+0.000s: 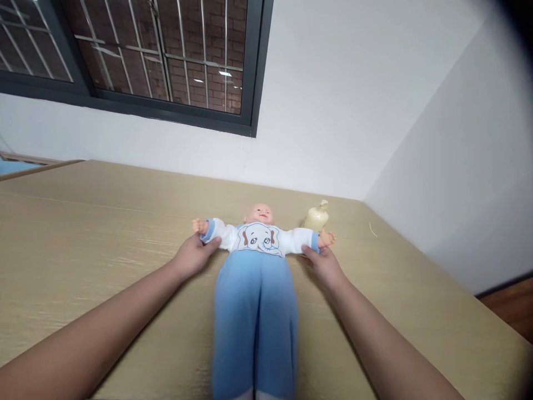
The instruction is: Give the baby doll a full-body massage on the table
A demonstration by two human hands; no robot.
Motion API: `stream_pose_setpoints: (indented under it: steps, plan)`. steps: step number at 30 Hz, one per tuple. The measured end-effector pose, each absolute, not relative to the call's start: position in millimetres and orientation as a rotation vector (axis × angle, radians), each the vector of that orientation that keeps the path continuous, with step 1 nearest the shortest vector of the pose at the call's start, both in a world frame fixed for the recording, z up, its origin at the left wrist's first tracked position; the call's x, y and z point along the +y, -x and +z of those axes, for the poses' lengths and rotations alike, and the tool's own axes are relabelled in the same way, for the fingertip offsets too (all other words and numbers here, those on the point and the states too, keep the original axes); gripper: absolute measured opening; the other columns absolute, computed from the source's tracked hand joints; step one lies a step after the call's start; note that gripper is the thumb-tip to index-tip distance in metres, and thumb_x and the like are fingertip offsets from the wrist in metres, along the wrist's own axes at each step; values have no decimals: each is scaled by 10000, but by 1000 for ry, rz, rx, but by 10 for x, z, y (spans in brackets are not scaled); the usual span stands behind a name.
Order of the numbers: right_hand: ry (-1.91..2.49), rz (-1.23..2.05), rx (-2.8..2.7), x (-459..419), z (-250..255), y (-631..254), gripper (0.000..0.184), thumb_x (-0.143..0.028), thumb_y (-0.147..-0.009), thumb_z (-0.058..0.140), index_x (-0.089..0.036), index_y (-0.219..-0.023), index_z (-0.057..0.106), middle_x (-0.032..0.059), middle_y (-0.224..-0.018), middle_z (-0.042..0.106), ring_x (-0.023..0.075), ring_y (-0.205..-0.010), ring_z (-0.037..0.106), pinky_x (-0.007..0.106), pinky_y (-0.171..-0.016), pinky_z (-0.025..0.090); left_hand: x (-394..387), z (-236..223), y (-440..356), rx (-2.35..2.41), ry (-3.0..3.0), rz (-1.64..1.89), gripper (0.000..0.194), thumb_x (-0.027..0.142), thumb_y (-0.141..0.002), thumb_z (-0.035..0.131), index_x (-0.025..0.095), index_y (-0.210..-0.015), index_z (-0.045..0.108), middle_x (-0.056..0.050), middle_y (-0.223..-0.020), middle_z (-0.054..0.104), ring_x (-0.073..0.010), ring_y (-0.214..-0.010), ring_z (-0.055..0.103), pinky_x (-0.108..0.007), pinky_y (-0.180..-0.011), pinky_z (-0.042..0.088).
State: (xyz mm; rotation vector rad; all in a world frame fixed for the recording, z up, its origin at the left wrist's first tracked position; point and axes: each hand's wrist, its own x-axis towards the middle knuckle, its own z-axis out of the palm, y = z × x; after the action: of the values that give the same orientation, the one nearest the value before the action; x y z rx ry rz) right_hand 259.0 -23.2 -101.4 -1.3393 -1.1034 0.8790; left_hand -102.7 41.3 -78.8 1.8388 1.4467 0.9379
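Worktop [137, 239] fills most of your lower view: tan, glossy, faintly creased, its far edge near the white wall [325, 105]. Upper left, a dark-framed window [254, 72]; metal bars [183, 55] and brickwork [216, 33] show through the glass.

Doll lies face up at the centre of the worktop, between your forearms: doll [245, 283] with its head towards the wall, legs running towards you and cut off by the lower edge of your view. Blue trousers, white top with an elephant print [259, 239] on the chest, blue cuffs. Both doll arms are stretched out sideways.

Your left hand [192, 258] grasps the doll's arm on your left, thumb over the sleeve near the cuff, the other fingers mostly hidden beneath. Your right hand [328, 269] grasps the opposite arm likewise, thumb on the white sleeve, fingers partly out of sight under it.

Cream-coloured bottle [315, 219] stands just beyond the doll's arm on your right, its base hidden by that arm. Farther right, a thin pale strand [372, 229] lies on the worktop.
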Motion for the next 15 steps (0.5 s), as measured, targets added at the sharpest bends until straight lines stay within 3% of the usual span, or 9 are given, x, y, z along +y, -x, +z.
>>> stream_pose_setpoints:
  steps: [2,5,7,11,15]
  plan:
    - [1270,1071,-930,-197,-1043,-2640,444,-400,-814,768,-235,-1212,661,85,-1270,710,291,-1157,678,468,-1010,544,471,-828,1043,1459,-1658,961,471,600,-831,629,161,-981,711,-104,-906,742,-329,-883,691,-375,-746,510]
    - [1227,1202,-829,-183,-1050,-2677,445,-320,-817,780,-243,-1234,646,81,-1256,719,256,-1115,705,430,-1023,548,539,-875,1054,1359,-1344,1012,450,584,-738,752,153,-816,651,-39,-644,629,-212,-579,598,-282,-500,400]
    - [1203,1230,-813,-188,-1041,-2687,427,-288,-825,773,-233,-1230,648,85,-1217,737,247,-1075,723,423,-1019,555,574,-879,1083,1290,-1237,1071,456,538,-695,807,154,-864,628,-27,-688,628,-181,-585,591,-245,-474,386]
    - [1179,1249,-793,-195,-1026,-2685,408,-269,-838,763,-223,-1227,648,89,-1178,753,252,-1067,731,434,-1029,553,626,-797,1243,1092,-1118,1194,537,404,-661,860,171,-1088,634,-84,-1023,692,-223,-868,683,-272,-649,543]
    - [1157,1267,-758,-180,-1034,-2673,419,-243,-835,765,-217,-1235,642,91,-1173,756,253,-1065,734,436,-1037,551,649,-691,1432,1028,-1138,1178,503,331,-619,891,162,-1039,669,-65,-943,685,-171,-709,647,-271,-622,552]
